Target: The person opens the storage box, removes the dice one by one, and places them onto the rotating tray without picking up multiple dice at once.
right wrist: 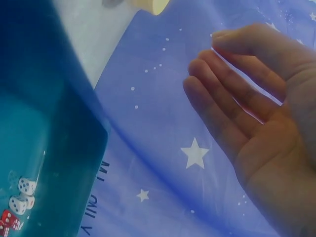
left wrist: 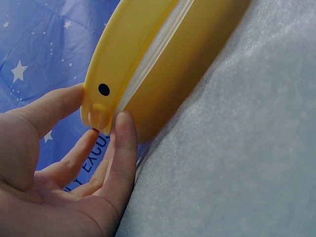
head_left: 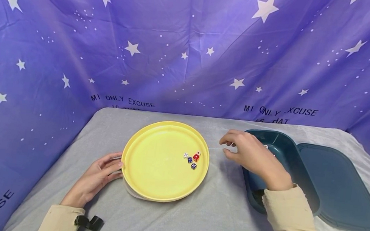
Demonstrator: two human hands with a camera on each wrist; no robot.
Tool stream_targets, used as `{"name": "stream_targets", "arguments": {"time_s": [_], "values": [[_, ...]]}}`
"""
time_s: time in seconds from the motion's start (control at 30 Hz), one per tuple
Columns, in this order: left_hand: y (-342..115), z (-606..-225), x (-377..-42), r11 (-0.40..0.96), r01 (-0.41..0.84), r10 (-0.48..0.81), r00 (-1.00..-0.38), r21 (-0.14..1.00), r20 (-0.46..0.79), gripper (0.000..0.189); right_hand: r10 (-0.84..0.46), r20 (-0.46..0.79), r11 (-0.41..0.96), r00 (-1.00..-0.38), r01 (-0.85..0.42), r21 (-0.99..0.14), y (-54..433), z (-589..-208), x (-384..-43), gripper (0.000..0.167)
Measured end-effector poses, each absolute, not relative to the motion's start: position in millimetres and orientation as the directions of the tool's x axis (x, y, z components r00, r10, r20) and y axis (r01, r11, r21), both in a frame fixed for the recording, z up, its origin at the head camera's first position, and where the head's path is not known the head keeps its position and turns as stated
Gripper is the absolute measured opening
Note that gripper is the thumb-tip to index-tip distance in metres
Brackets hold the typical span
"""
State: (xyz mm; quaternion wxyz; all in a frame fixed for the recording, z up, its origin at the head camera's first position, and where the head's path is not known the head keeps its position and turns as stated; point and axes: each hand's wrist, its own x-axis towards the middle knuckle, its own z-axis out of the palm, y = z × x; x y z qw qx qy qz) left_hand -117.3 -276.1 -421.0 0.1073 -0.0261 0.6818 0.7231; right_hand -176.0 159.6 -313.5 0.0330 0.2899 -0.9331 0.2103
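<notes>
My left hand (head_left: 97, 176) rests against the side of a round yellow tray-topped container (head_left: 152, 161). In the left wrist view its thumb (left wrist: 59, 106) touches the upper rim, and other fingertips lie by a small yellow tab (left wrist: 98, 116) under a black dot. Several small dice lie on the tray's right part, among them a red die (head_left: 195, 157), a blue die (head_left: 193, 166) and a white die (head_left: 185, 155). Over the left edge of a deep teal box (head_left: 300, 182) hovers my right hand (head_left: 256, 154), fingers bent, thumb apart, nothing visible between them.
Inside the teal box lie white dice (right wrist: 27, 186) and red dice (right wrist: 9, 220). Its flat lid (head_left: 344, 187) lies on the right. A grey cloth (head_left: 193, 227) covers the table, with a purple star-patterned curtain (head_left: 168, 22) behind and beside it.
</notes>
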Motion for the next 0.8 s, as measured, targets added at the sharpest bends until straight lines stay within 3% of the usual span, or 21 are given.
{"name": "stream_targets", "arguments": {"time_s": [0.8], "values": [[-277,-422,-119,-0.035,-0.205,0.113,-0.973,0.978,-0.2,0.057,-0.487,0.18,0.772,-0.854,-0.518,-0.369,181,-317,-181,0.017]]}}
